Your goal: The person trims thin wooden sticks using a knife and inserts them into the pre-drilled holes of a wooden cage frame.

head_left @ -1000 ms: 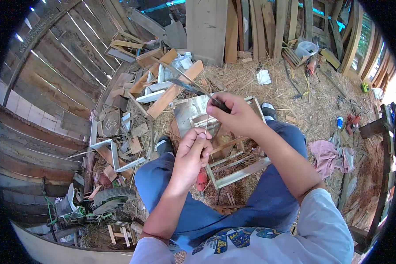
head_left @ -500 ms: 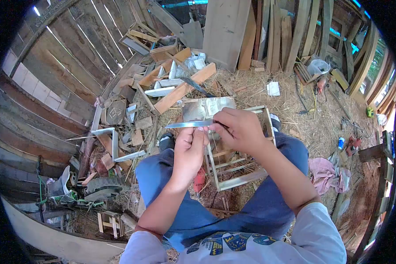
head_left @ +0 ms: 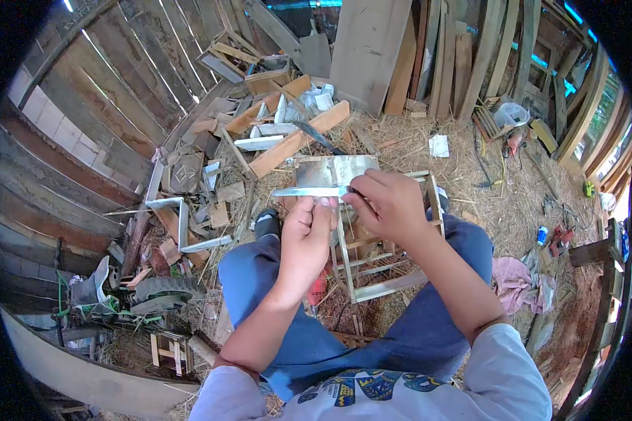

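Observation:
A thin, silvery strip (head_left: 309, 191) is held level in front of me above my lap. My left hand (head_left: 306, 223) is closed on it from below, thumb and fingers near its middle. At its right end, my right hand (head_left: 393, 203) pinches it, fingers bent; the exact contact is partly hidden. Just beyond the strip lies a shiny flat sheet (head_left: 336, 168). A wooden frame with slats (head_left: 388, 288) stands between my knees, partly covered by my right hand and forearm. Something red (head_left: 317, 289) is below my left wrist.
Planks (head_left: 298, 140) and scrap wood are heaped ahead on the left, beside a long dark blade (head_left: 317, 137). A white angled frame piece (head_left: 184, 224) lies to the left. Pink cloth (head_left: 512, 282) is on the straw-strewn floor at right. Boards (head_left: 372, 56) lean against the back wall.
The strip has tilted slightly, so more of its pale face shows. Both hands stay on it, with the right fingers shifted a little. The view has turned slightly.

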Available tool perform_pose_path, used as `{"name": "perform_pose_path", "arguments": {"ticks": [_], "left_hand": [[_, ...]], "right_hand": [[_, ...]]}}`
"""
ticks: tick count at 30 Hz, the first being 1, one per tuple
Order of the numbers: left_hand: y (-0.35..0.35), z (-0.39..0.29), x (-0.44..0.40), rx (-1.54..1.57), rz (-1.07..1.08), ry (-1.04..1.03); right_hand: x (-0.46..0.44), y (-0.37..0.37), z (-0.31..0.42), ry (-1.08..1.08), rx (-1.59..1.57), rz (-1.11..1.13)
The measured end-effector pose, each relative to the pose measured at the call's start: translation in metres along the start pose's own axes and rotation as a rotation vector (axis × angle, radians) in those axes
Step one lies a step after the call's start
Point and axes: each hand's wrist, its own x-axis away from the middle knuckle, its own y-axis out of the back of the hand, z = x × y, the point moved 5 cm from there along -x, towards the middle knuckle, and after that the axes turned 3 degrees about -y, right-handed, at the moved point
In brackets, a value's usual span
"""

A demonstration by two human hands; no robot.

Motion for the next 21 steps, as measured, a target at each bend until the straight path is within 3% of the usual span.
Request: {"name": "perform_pose_path", "arguments": {"ticks": [6, 7, 10, 16, 18, 21], "left_hand": [[0.003, 0.002, -0.003, -0.045, 0.006, 0.013], [0.001, 0.002, 0.0, -0.044, 0.005, -0.003], [0.003, 0.0, 0.001, -0.058, 0.017, -0.004], [0.001, 0.002, 0.002, -0.03, -0.001, 0.044], [0.002, 0.004, 0.004, -0.08, 0.011, 0.047], [-0.003, 0.003, 0.004, -0.068, 0.022, -0.012]], "right_hand": [[-0.002, 0.003, -0.008, 0.029, -0.047, -0.118], [-0.001, 0.004, 0.0, 0.014, 0.027, -0.004], [-0.005, 0.003, -0.014, -0.032, -0.032, -0.105], [-0.001, 0.002, -0.011, -0.021, 0.01, -0.02], [-0.008, 0.01, -0.031, -0.097, -0.005, -0.172], [0.001, 0.011, -0.012, -0.036, -0.011, -0.044]]}}
